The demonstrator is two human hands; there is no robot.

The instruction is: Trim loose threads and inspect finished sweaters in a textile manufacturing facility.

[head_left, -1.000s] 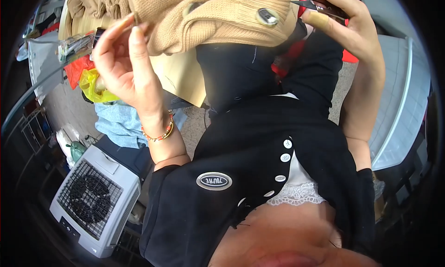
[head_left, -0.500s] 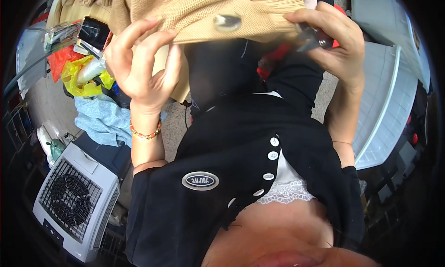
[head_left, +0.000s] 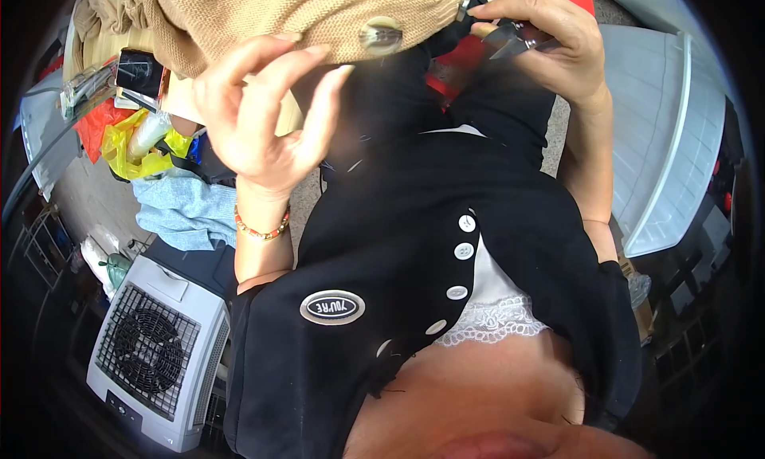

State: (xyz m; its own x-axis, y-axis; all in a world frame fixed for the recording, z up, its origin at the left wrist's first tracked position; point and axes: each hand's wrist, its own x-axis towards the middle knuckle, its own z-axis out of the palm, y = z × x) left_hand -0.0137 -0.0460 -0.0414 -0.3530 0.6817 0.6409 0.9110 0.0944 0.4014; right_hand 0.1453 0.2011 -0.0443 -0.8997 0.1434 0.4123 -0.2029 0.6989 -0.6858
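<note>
Tan knitted garment (head_left: 263, 14): just beyond left grip; likely soft, light, stretchy; best held along its near edge.
Left grip (head_left: 267, 128): fingers spread, contact unclear.
Right grip (head_left: 567, 51): curled around small dark metal snips (head_left: 504, 43).

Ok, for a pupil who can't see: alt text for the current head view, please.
The right hand holds snips beside a tan knit with a large button; the left hand, spread open, is at the knit's near edge. At left are a yellow bag, blue cloth and a fan.

The right grip (head_left: 570, 56) holds what look like dark snips (head_left: 511, 45) near tan knitwear (head_left: 255, 13).
</note>
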